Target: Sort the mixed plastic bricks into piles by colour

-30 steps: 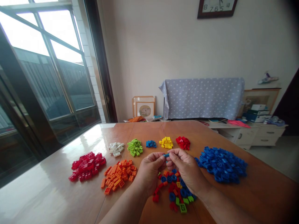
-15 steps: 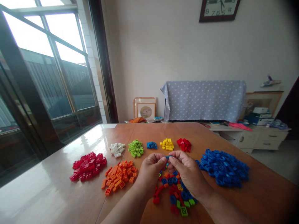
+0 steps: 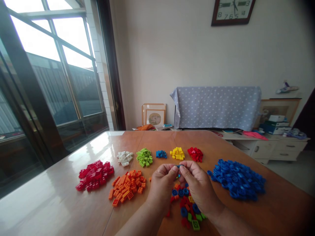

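Between my fingertips, above the table, is a small blue toy brick (image 3: 178,166), mostly covered by the fingers. My left hand (image 3: 162,182) pinches its left side, and my right hand (image 3: 198,183) pinches its right side. Both hands are closed, thumbs toward each other. Below them lies a mixed pile of bricks, with round blue pieces (image 3: 184,212), red ones (image 3: 185,223) and lime green ones (image 3: 196,225). Part of this pile is hidden by the hands and forearms.
Sorted piles lie around: crimson bricks (image 3: 94,176), orange (image 3: 128,186), white (image 3: 125,158), lime green (image 3: 144,157), small blue (image 3: 161,154), yellow (image 3: 177,153), red (image 3: 195,154), and a large heap of blue pieces (image 3: 237,179) at right. All sit on a glossy wooden table (image 3: 73,209).
The whole view has shifted slightly, with everything a little lower and to the right. Both hands keep their pinch on the blue brick; the left hand sits marginally closer to the right.
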Demonstrator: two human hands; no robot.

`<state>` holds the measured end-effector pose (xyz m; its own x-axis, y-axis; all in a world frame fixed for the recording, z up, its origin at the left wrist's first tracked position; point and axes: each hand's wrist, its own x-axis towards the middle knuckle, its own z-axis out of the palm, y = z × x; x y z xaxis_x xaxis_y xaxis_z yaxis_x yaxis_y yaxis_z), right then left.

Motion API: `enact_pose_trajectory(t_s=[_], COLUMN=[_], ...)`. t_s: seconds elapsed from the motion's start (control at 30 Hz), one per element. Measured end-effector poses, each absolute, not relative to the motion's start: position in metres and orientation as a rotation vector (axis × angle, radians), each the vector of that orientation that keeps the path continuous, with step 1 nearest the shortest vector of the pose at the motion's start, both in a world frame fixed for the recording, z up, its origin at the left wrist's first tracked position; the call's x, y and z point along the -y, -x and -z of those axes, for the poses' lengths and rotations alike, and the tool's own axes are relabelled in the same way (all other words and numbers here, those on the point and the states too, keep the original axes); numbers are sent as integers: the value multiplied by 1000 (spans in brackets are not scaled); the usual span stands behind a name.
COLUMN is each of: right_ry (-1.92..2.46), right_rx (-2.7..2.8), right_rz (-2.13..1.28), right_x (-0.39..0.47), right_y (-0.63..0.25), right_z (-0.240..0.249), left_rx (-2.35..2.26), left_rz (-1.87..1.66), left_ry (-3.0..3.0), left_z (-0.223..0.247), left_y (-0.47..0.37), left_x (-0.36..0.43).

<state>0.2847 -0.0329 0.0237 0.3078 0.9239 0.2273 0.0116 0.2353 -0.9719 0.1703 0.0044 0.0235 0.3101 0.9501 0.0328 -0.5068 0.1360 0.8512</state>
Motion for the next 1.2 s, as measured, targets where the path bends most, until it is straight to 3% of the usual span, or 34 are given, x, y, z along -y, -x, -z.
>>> enact_pose_trajectory(t_s=[0.93,1.2], right_ry=[1282,1384], right_rx=[1303,1347], right_rz=[-874,-622], right_x=[28,27], right_y=[-305,-314], right_z=[-17,-23], left_rx=[-844,-1090], left_rz=[-1133,-1299], left_ry=[-1024,-1406], left_z=[-19,-13], left_y=[-164,-139], left_x=[-13,-45])
